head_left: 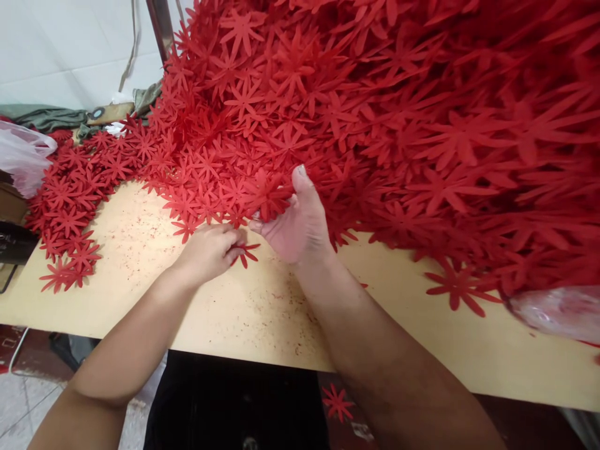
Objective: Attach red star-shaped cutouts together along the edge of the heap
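Hundreds of red flowers heaped across your table. Your right hand pinches a clump at the heap's edge, thumb on top. Your left hand curls on one flower lying on the table. No writing readable.

Workbench is a pale wooden table, speckled with little red crumbs near the front edge; a crumpled clear plastic bag sits at the far left; behind it some olive green cloth is bunched against the white wall; another plastic bag at the right edge; one lone red flower is down on the floor under the table.
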A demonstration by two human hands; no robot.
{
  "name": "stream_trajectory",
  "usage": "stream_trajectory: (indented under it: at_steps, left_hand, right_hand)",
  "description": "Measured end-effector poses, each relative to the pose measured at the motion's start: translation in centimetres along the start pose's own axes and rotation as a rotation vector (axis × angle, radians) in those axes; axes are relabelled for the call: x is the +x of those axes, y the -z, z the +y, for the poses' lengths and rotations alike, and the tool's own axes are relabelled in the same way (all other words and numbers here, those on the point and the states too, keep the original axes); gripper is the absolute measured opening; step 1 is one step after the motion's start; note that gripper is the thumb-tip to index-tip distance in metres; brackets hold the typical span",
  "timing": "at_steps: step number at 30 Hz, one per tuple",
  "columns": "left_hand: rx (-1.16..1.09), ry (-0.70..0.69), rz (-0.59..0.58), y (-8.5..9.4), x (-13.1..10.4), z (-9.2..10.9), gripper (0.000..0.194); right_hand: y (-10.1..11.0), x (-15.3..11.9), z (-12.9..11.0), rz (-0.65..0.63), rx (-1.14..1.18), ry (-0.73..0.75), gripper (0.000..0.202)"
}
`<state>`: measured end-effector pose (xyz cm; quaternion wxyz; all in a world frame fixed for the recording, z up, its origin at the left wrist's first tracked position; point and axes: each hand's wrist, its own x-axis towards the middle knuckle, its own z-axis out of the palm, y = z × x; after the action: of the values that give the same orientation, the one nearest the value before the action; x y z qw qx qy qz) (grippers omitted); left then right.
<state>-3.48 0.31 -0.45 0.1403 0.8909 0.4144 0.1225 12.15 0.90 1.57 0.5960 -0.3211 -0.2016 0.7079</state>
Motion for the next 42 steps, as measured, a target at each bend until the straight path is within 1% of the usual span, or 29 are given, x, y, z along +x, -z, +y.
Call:
stream_trajectory:
  at_steps: [1, 2, 3, 5, 6, 7, 8, 9, 10, 11, 13, 15, 16, 18, 20, 22, 25, 29, 31, 33, 36, 37, 39, 42]
  left_hand:
    - [-0.024, 0.041, 0.055, 0.0, 0.0, -0.3, 0.012]
    - [-0.055, 0.095, 0.144, 0.1, 0.0, -0.7, 0.012]
    - [-0.083, 0.157, 0.258, 0.3, 0.0, -1.2, 0.012]
    - [-0.108, 0.258, 0.519, 0.9, 0.0, -2.4, 0.019]
    - [-0.109, 0.280, 0.636, 1.3, -0.1, -2.8, 0.026]
    - [-0.113, 0.282, 0.730, 1.6, -0.2, -3.2, 0.033]
    - [-0.129, 0.271, 0.789, 1.9, -0.2, -3.3, 0.037]
    - [-0.160, 0.253, 0.818, 2.1, -0.2, -3.2, 0.035]
    - [-0.204, 0.234, 0.822, 2.2, -0.3, -2.9, 0.030]
    - [-0.261, 0.216, 0.800, 2.2, -0.2, -2.4, 0.023]
    - [-0.407, 0.186, 0.716, 1.9, -0.1, -1.3, 0.018]
    - [-0.588, 0.169, 0.623, 1.3, 0.1, -0.3, 0.021]
    - [-0.684, 0.172, 0.585, 1.0, 0.2, -0.1, 0.025]
    - [-0.870, 0.214, 0.524, 0.4, 0.5, 0.1, 0.033]
    - [-1.030, 0.270, 0.477, 0.2, 0.6, 0.0, 0.035]
    - [-1.135, 0.291, 0.450, 0.2, 0.7, -0.1, 0.035]
    - [-1.170, 0.264, 0.462, 0.5, 0.6, -0.1, 0.032]
    - [-1.208, 0.221, 0.471, 0.8, 0.5, 0.1, 0.025]
    - [-1.250, 0.216, 0.444, 0.9, 0.5, 0.3, 0.030]
    - [-1.272, 0.241, 0.432, 0.8, 0.6, 0.6, 0.035]
    - [-1.272, 0.321, 0.463, 0.7, 0.9, 0.8, 0.030]
    - [-1.265, 0.345, 0.484, 0.6, 0.9, 0.9, 0.030]
    - [-1.239, 0.385, 0.519, 0.5, 1.0, 0.8, 0.035]
    - [-1.227, 0.423, 0.545, 0.6, 0.8, 0.6, 0.040]
  right_hand:
    - [0.0, 0.0, 0.0, -0.028, -0.004, 0.008, 0.029]
    - [0.1, 0.0, 0.2, -0.047, -0.018, 0.017, 0.027]
    - [0.2, 0.0, 0.3, -0.056, -0.041, 0.024, 0.028]
    - [0.3, 0.1, 0.7, -0.030, -0.091, 0.018, 0.038]
    - [0.3, 0.2, 1.0, 0.003, -0.120, 0.006, 0.042]
    - [0.3, 0.2, 1.2, 0.039, -0.153, 0.000, 0.044]
    - [0.3, 0.3, 1.4, 0.072, -0.187, 0.008, 0.044]
    - [0.3, 0.3, 1.6, 0.093, -0.221, 0.023, 0.044]
    - [0.4, 0.4, 1.9, 0.102, -0.257, 0.045, 0.043]
    - [0.4, 0.4, 2.1, 0.097, -0.297, 0.069, 0.042]
    - [0.4, 0.4, 2.7, 0.056, -0.383, 0.116, 0.041]
    - [0.5, 0.3, 3.2, -0.016, -0.470, 0.171, 0.042]
    - [0.5, 0.3, 3.4, -0.049, -0.510, 0.200, 0.044]
    - [0.6, 0.2, 3.6, -0.097, -0.570, 0.229, 0.049]
    - [0.5, 0.0, 3.6, -0.127, -0.620, 0.208, 0.055]
    - [0.4, -0.3, 3.5, -0.159, -0.649, 0.152, 0.060]
    - [0.1, -0.5, 3.4, -0.189, -0.633, 0.084, 0.065]
    - [0.2, -0.3, 3.7, -0.186, -0.558, 0.071, 0.066]
    - [0.5, -0.1, 4.1, -0.199, -0.549, 0.071, 0.069]
    - [0.8, 0.1, 4.4, -0.216, -0.571, 0.076, 0.070]
    - [1.0, 0.0, 4.4, -0.233, -0.633, 0.075, 0.070]
    - [0.9, -0.1, 4.3, -0.235, -0.655, 0.070, 0.071]
    - [0.4, -0.4, 4.1, -0.258, -0.687, 0.058, 0.069]
    - [-0.4, -0.6, 3.9, -0.287, -0.664, 0.060, 0.061]
